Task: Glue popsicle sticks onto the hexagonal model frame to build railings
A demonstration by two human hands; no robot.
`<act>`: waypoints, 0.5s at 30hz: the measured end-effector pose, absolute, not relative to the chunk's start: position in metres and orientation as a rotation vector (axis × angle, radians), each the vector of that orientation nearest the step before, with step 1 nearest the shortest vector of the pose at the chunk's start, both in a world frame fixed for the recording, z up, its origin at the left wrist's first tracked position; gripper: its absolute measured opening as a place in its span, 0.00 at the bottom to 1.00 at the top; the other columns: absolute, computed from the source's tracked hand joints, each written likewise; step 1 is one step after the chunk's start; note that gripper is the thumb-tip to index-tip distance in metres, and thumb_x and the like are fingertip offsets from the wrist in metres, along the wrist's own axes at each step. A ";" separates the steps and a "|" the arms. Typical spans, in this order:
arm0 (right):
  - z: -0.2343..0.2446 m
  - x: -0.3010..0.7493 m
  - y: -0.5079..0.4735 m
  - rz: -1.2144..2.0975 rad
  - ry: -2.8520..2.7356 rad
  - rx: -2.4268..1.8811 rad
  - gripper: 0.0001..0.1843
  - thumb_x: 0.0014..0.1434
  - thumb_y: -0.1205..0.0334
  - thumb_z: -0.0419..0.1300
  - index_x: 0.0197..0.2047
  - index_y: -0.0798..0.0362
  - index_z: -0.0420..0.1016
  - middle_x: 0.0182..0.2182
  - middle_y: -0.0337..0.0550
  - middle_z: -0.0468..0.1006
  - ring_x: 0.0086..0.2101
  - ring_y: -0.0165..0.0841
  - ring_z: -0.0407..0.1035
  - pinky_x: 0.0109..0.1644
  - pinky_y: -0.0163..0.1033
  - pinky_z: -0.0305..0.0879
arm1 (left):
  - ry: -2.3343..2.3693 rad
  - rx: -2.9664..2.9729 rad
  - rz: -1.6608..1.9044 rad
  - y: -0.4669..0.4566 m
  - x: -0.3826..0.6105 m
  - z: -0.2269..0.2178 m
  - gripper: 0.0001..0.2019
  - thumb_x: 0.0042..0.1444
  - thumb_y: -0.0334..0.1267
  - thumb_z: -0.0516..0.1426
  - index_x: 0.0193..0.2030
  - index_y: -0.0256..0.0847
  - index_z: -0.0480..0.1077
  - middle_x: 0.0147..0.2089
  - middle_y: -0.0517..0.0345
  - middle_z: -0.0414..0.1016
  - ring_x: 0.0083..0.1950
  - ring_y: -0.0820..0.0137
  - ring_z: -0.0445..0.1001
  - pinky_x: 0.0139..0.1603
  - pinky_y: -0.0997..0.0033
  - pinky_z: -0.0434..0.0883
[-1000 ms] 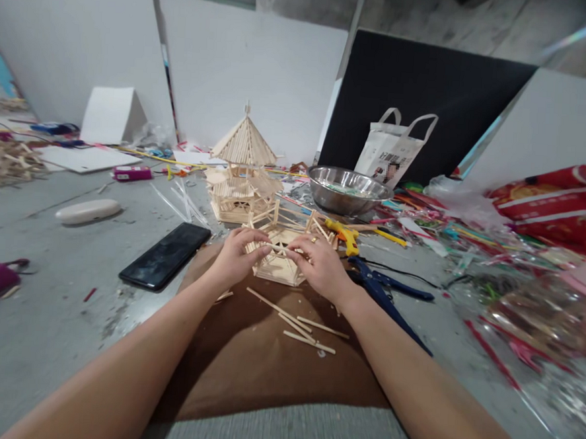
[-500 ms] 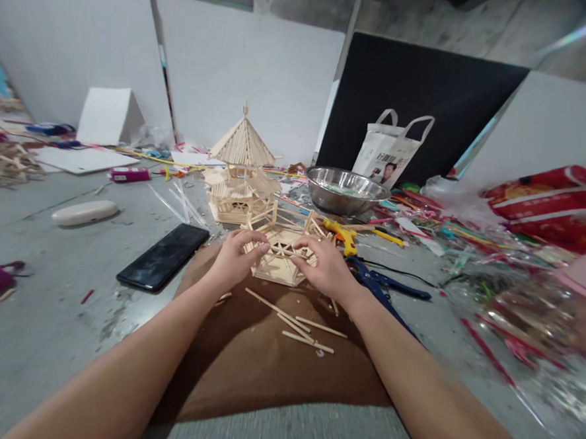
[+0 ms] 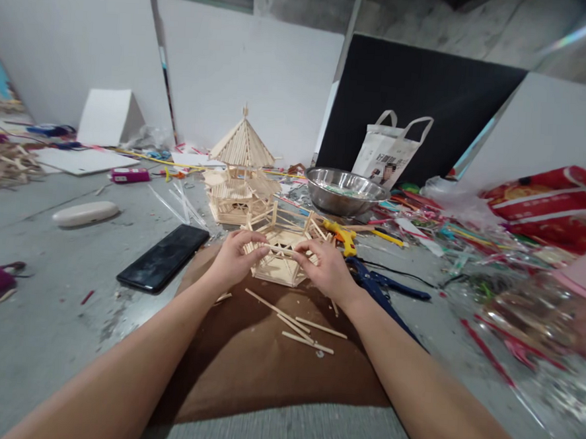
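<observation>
A thin wooden stick (image 3: 280, 250) runs level across the front of a small open stick-built frame (image 3: 274, 273). My left hand (image 3: 237, 254) pinches the stick's left end, and my right hand (image 3: 328, 268) pinches its right end. Both hands rest close against the frame's sides and hide parts of it. Several loose wooden sticks (image 3: 310, 343) lie in front on a brown sheet (image 3: 243, 382). Behind the frame stands a taller stick pavilion (image 3: 242, 147) with a pointed roof.
Right of the frame lie a yellow glue gun (image 3: 342, 236) and a blue-handled tool (image 3: 376, 284). A black phone (image 3: 164, 258) and a white oval case (image 3: 85, 214) lie left. Farther back are a metal bowl (image 3: 347, 195), a white bag (image 3: 387, 152) and scattered plastic scraps.
The stick's right end has come up a little, so it now lies almost level between my hands. My right hand has shifted slightly; my left hand has hardly moved.
</observation>
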State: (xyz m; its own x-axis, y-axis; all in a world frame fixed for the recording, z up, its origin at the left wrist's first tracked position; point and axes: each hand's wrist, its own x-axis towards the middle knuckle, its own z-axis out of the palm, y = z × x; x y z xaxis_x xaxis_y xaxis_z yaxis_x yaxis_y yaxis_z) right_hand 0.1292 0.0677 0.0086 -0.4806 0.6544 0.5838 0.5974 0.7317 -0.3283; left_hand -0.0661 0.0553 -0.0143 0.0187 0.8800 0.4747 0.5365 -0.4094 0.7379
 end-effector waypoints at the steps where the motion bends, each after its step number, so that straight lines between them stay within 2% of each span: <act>1: 0.009 0.129 0.068 0.105 -2.218 -0.942 0.06 0.53 0.60 0.54 0.31 0.53 0.69 0.28 0.40 0.74 0.32 0.32 0.66 0.38 0.36 0.59 | 1.450 1.954 1.351 0.055 -0.066 -0.014 0.10 0.47 0.43 0.54 0.34 0.41 0.69 0.40 0.55 0.72 0.46 0.65 0.65 0.49 0.62 0.60; 15: 0.008 0.129 0.068 0.155 -2.176 -0.939 0.06 0.53 0.60 0.53 0.30 0.53 0.69 0.27 0.40 0.73 0.32 0.31 0.66 0.37 0.36 0.60 | 1.442 1.976 1.333 0.054 -0.066 -0.012 0.08 0.48 0.41 0.53 0.35 0.42 0.68 0.40 0.55 0.72 0.47 0.64 0.65 0.49 0.60 0.60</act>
